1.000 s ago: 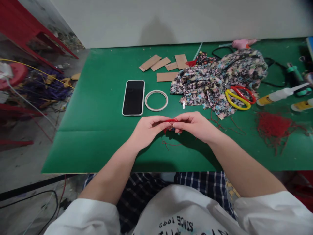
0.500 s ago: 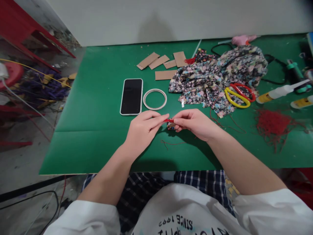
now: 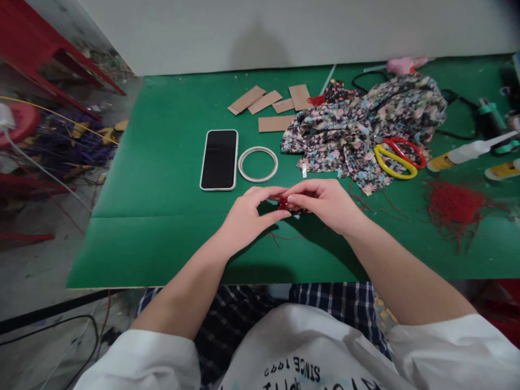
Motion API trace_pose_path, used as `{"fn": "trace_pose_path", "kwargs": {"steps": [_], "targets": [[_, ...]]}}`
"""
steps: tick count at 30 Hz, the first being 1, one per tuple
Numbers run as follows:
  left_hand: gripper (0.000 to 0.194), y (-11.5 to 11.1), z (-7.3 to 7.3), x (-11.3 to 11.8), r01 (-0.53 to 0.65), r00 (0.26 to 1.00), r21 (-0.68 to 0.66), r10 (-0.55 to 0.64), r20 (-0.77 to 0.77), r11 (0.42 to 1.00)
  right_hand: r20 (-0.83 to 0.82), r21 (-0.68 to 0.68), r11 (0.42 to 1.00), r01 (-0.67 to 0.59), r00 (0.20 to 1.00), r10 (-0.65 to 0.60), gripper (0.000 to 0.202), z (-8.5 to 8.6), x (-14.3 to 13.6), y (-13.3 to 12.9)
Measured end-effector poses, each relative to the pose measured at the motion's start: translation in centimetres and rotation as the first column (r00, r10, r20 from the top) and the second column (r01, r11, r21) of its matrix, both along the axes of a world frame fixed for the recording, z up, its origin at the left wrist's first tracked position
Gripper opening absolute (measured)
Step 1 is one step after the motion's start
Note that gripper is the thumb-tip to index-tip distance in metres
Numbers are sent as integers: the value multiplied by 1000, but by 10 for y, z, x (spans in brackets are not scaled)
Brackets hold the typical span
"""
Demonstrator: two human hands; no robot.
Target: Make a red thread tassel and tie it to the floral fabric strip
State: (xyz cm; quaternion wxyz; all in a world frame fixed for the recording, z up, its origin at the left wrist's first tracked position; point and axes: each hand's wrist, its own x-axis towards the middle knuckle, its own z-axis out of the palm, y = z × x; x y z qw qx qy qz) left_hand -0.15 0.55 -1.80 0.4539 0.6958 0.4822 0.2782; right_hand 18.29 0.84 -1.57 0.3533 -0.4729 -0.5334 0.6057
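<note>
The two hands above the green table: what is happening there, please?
A person's right hand pinches a small red piece, largely hidden by the fingers. The left hand curves around it, but whether it grips the piece is unclear. Beyond them lie a phone and a pale ring. To the right, scissors with red and yellow handles rest partly on floral cloth, near tangled red thread.

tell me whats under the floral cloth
Green tabletop shows around the floral cloth; what lies beneath is covered. The scissor handles show, but their blades are mostly hidden.
</note>
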Motion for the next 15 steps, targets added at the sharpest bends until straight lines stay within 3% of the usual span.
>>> {"fn": "trace_pose_path", "kwargs": {"steps": [5,9,15], "targets": [[32,-1,1,1,-68,996,-73,72,44,995,33,-10,1000,25,999,-24,18,2,1,1],[22,2,3,-2,-114,993,-55,115,9,992,80,-27,997,67,995,-64,18,3,2,2],[19,4,4,-2,-120,991,-137,128,50,983,150,54,996,70,986,-77,31,0,1,2]]}}
